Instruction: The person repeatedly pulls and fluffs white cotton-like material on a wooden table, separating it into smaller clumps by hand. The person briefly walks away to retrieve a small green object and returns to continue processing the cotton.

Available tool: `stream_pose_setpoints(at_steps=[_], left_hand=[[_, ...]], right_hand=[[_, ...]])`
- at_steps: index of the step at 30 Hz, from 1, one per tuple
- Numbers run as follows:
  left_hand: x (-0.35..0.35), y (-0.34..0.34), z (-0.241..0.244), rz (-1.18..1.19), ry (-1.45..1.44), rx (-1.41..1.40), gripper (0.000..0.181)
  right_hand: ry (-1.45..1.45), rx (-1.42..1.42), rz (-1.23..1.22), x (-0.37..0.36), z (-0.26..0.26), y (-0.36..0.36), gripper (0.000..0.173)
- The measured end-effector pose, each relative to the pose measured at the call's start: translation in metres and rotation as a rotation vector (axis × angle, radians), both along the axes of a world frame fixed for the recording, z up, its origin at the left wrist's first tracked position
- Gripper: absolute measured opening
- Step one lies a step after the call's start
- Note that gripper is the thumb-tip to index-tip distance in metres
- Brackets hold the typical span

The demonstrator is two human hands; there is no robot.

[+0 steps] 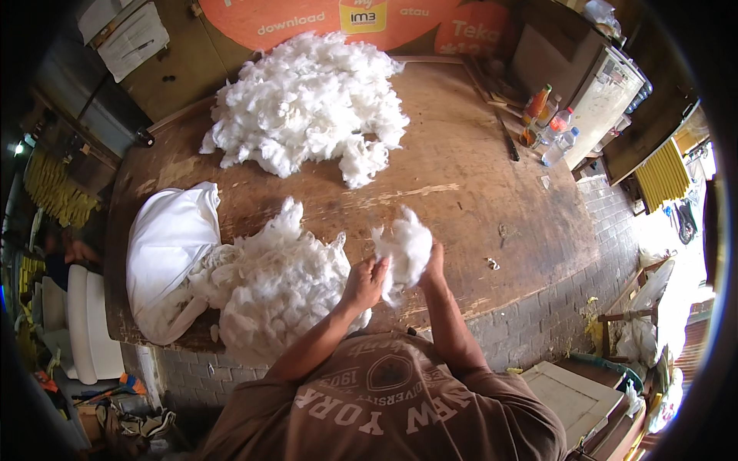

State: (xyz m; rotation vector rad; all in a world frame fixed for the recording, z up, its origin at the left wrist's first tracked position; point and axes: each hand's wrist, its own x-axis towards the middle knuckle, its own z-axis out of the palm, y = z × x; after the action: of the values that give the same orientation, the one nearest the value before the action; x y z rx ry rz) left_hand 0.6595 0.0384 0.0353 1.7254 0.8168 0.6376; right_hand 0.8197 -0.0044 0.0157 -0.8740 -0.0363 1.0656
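Observation:
A tuft of white fibre stuffing is held between my two hands above the front of a worn wooden table. My left hand grips its left side, thumb uppermost. At its right side is my right hand, closed on the tuft, its fingers partly hidden behind the fibre. A heap of matted white stuffing lies just left of my left hand, spilling from a white cloth cover. Farther back on the table rests a larger, fluffier pile of white stuffing.
Several bottles stand at the table's back right, near a dark strip-like tool and a whitish refrigerator. A small scrap lies right of my hands. A pale panel is at the lower right, beyond the table.

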Motion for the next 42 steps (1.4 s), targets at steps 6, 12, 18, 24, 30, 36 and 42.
stream_pose_setpoints(at_steps=[6,12,18,24,30,36,42], left_hand=[[-0.037,0.017,0.010,0.134,-0.110,-0.170,0.034],[-0.087,0.067,0.020,0.533,-0.259,-0.106,0.037],[-0.050,0.055,-0.002,0.110,-0.043,-0.187,0.023],[0.015,0.013,-0.004,-0.115,-0.370,-0.097,0.037],[0.003,0.022,0.000,-0.100,0.018,-0.087,0.023],[-0.001,0.022,-0.007,-0.085,0.003,-0.195,0.024],[-0.013,-0.006,0.022,0.002,-0.211,-0.089,0.031]], right_hand=[[-0.518,-0.200,-0.257,0.049,-0.028,-0.010,0.029],[-0.525,-0.342,-0.450,0.104,-0.014,-0.029,0.033],[-0.793,-0.294,-0.195,0.027,-0.002,0.001,0.033],[-1.138,-0.390,-0.084,-0.027,0.023,0.002,0.023],[-1.204,-0.150,-0.047,-0.031,0.043,-0.010,0.023],[-1.385,-0.362,0.044,-0.027,0.036,-0.009,0.017],[-1.219,-0.500,-0.245,0.016,0.015,0.000,0.025]])
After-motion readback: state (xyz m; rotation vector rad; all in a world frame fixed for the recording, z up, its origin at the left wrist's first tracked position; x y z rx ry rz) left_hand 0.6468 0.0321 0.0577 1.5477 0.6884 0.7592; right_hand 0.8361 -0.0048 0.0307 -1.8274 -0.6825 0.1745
